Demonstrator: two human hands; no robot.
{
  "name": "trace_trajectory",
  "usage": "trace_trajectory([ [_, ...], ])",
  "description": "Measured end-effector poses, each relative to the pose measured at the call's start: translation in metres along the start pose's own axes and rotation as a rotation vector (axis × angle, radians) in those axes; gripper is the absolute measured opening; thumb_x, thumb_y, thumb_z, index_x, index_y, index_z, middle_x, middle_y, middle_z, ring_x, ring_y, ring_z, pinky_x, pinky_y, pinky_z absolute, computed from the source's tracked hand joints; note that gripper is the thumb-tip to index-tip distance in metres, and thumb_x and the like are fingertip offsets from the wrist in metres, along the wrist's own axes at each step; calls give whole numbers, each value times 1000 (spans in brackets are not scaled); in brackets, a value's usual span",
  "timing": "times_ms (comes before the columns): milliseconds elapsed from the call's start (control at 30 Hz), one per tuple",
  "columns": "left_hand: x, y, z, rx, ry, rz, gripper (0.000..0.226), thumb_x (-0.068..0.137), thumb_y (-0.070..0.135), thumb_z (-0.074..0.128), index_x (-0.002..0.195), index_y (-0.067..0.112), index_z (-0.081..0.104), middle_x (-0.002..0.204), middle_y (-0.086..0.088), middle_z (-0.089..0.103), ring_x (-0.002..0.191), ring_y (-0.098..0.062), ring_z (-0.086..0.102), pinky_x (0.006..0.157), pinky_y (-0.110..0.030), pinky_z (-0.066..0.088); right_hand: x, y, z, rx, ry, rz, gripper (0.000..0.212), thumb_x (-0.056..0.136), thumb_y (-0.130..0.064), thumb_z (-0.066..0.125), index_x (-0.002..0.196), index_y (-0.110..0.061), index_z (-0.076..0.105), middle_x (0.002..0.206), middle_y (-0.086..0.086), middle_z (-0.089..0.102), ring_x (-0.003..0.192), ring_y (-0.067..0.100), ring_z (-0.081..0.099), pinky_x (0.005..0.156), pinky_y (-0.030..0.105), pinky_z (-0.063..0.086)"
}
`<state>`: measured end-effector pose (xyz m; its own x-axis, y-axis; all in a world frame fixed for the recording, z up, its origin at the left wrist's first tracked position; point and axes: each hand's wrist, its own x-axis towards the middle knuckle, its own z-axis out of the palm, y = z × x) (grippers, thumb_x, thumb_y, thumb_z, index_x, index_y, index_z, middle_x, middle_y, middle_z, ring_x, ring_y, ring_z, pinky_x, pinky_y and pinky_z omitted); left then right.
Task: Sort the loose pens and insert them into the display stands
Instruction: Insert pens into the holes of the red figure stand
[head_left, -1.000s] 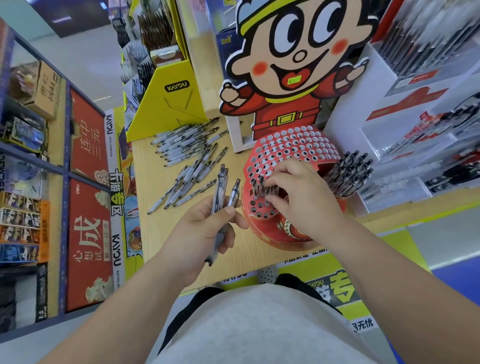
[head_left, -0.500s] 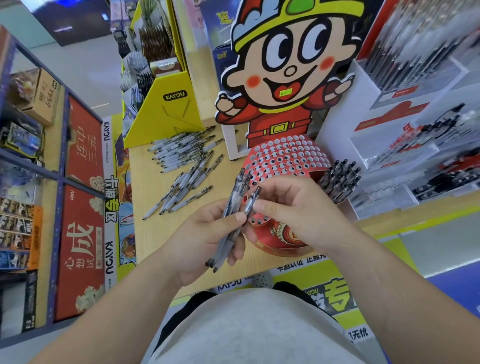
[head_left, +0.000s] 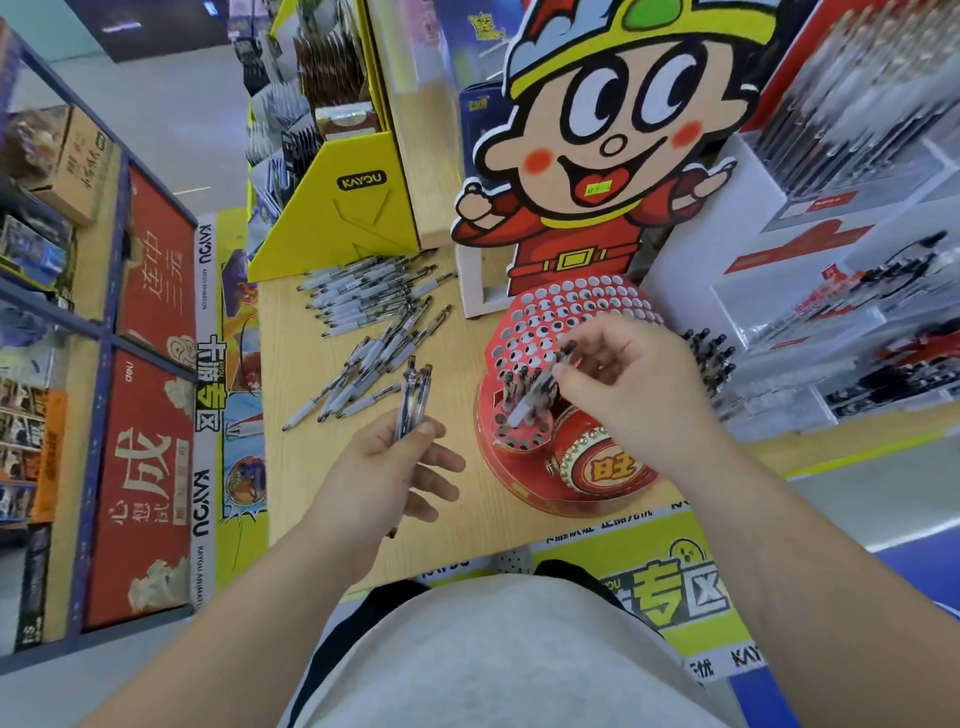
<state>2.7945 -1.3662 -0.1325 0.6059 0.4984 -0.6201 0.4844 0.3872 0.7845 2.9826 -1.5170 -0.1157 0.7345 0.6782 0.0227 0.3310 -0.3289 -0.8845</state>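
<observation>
Wooden table (head_left: 293, 467) bearing a red perforated stand (head_left: 597, 306); a few pens stand upright in its lower-left holes. Loose pens (head_left: 363, 322) lie scattered left of the stand. Left hand (head_left: 384, 467), fingers curled, grips a pen bundle (head_left: 413, 395) beside the stand. Right hand (head_left: 634, 384) pinches one tilted pen (head_left: 537, 387), tip at the lower holes.

A stationery shop, seen at a display bench.
A cartoon cardboard pen stand (head_left: 566, 322) bearing a price sticker (head_left: 597, 189) stands on the bench (head_left: 291, 467), with a yellow KAYOU display box (head_left: 353, 218), clear racks of pens (head_left: 857, 119) and shelving of boxed goods (head_left: 62, 166) around it.
</observation>
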Motion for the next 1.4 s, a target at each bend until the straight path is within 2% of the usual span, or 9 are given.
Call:
trace_trajectory([
  [200,-1,-9,-5,-56,43,7,18,107,20,47,108,9,61,87,-14,74,67,-25,64,57,-36,47,0,10,22,-212,-51,-156,15,82,-12,76,88,-25,73,73,-17,65,74,6,61,66,17,46],
  [300,1,-13,-7,-87,70,19,17,107,20,48,108,9,61,86,-14,74,66,-25,64,56,-35,47,2,19,26,-381,-115,-246,15,80,-18,78,95,-23,75,80,-15,65,80,5,57,73,25,47],
  [533,4,-16,-10,-108,72,6,18,107,19,46,107,11,62,88,-15,74,67,-25,64,57,-35,47,1,32,30,-500,-150,-281,22,78,-27,84,98,-20,78,93,-11,67,93,14,57,84,26,43],
  [733,2,-15,-6,-74,32,16,18,107,20,47,106,11,63,86,-11,73,64,-21,61,55,-33,45,-5,36,39,-492,-107,-257,25,81,-21,82,105,-16,77,96,-8,59,93,18,58,79,33,52],
  [933,-2,-11,-3,-35,-25,48,23,106,24,47,106,15,68,77,-8,65,51,-18,43,50,-30,30,-9,38,43,-565,-73,-280,25,80,-19,82,102,-11,76,96,-4,58,90,17,58,71,36,56],
  [1100,-9,-2,2,-28,-103,96,31,107,20,46,95,25,75,73,-6,59,51,-17,39,50,-30,29,-9,29,41,-596,-130,-265,28,82,-29,80,105,-14,75,100,-4,58,80,17,62,65,37,57],
  [1200,-13,3,5,4,-141,125,30,107,21,46,96,24,74,72,-6,58,52,-16,39,49,-28,32,-9,16,32,-499,-150,-205,38,85,-43,74,116,-20,72,109,-8,61,85,8,62,76,31,53],
  [1300,-15,7,10,46,-178,147,26,106,20,48,100,21,74,70,-5,56,52,-16,39,49,-26,33,-11,-4,21,-220,-128,-90,32,87,-42,73,113,-25,73,101,-15,66,73,-5,56,73,19,44],
  [1400,-17,11,17,80,-256,154,30,106,16,48,94,24,75,67,-6,53,50,-14,35,47,-22,30,-14,-19,17,101,-235,98,16,85,-34,78,97,-25,75,85,-6,72,69,10,65,68,33,58],
])
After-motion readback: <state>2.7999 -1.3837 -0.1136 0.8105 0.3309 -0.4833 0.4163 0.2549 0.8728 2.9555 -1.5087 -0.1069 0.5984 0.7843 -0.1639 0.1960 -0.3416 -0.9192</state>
